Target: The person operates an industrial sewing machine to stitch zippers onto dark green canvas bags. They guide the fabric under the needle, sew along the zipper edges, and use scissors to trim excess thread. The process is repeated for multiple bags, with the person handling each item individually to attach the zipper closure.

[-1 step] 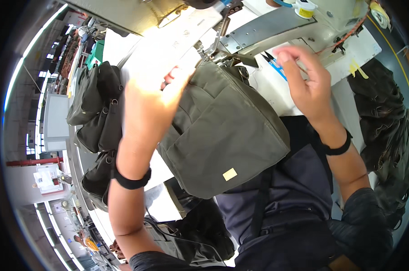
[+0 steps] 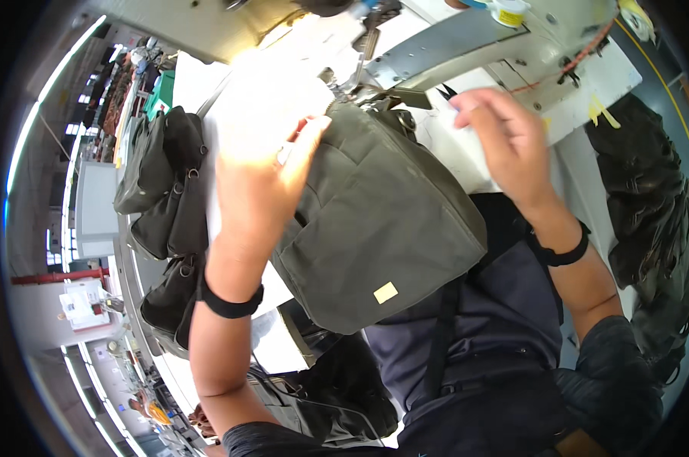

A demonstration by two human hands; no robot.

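An olive fabric bag (image 2: 382, 221) with a small pale yellow patch lies across my work area, its top at a sewing machine's metal foot area (image 2: 337, 87). At the bag's upper left edge is my left hand (image 2: 264, 175), fingers bent and pressed together in strong glare, which hides what they grip. My right hand (image 2: 504, 145) is curled right of the bag, fingertips at small dark-tipped, blue-handled snips (image 2: 447, 96); whether it grips them is unclear.
More olive bags (image 2: 154, 167) are piled at left, and dark olive fabric (image 2: 641, 213) hangs at right. A small white container (image 2: 506, 14) stands on the machine table (image 2: 603, 76). Far left, a person in orange (image 2: 158, 411) is at work in the background.
My right hand has shifted slightly up and left, covering most of the blue-handled snips. My left hand has moved a little to the right along the bag's edge.
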